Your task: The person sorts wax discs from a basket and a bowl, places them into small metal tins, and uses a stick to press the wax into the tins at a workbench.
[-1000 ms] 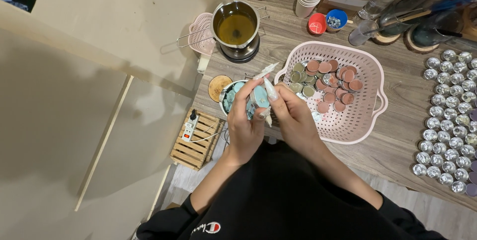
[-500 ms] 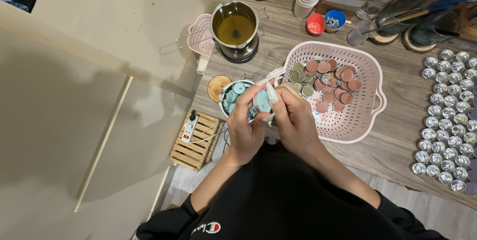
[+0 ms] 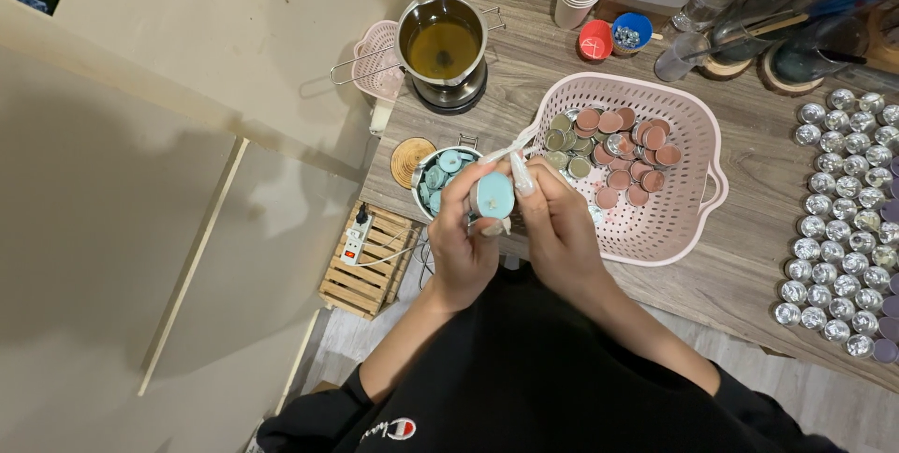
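A round pale blue wax disc [image 3: 493, 195] is gripped between both hands, the left hand [image 3: 462, 245] and right hand [image 3: 559, 228] closed on its edges, above the near edge of the wooden desk [image 3: 740, 266]. Just beyond the left hand sits a small metal pot of blue discs [image 3: 438, 175]; beyond the right hand, a pink perforated plastic basket [image 3: 688, 214] of brown and green discs

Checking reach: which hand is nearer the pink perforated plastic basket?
Right. The right hand overlaps the pink perforated plastic basket's near-left rim; the left hand is farther left, by the small metal pot.
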